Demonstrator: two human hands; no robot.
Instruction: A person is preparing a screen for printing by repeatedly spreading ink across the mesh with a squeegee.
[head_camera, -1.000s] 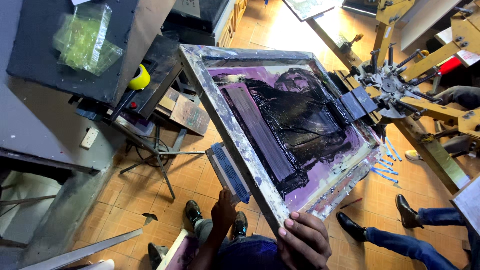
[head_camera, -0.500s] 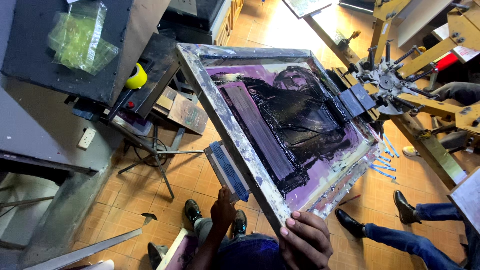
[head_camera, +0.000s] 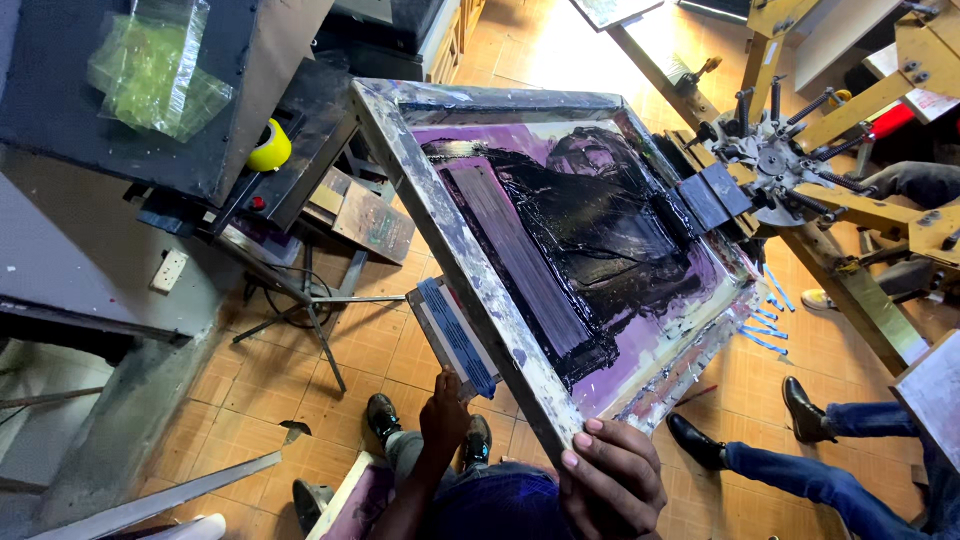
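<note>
Head view: two hands (head_camera: 612, 480) (head_camera: 445, 412), one screen frame (head_camera: 455, 235), one squeegee (head_camera: 452, 335).

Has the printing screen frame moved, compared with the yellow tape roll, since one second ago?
No. The screen frame keeps its spot beside the yellow tape roll.

Bright light floods in from twelve o'clock, glaring on the tiled floor (head_camera: 560, 45); edges bend, focus stays sharp.

A crumpled clear yellow-green plastic wrapper (head_camera: 150, 70) lies on the dark platen (head_camera: 60, 110), top left; no labels or signs.
</note>
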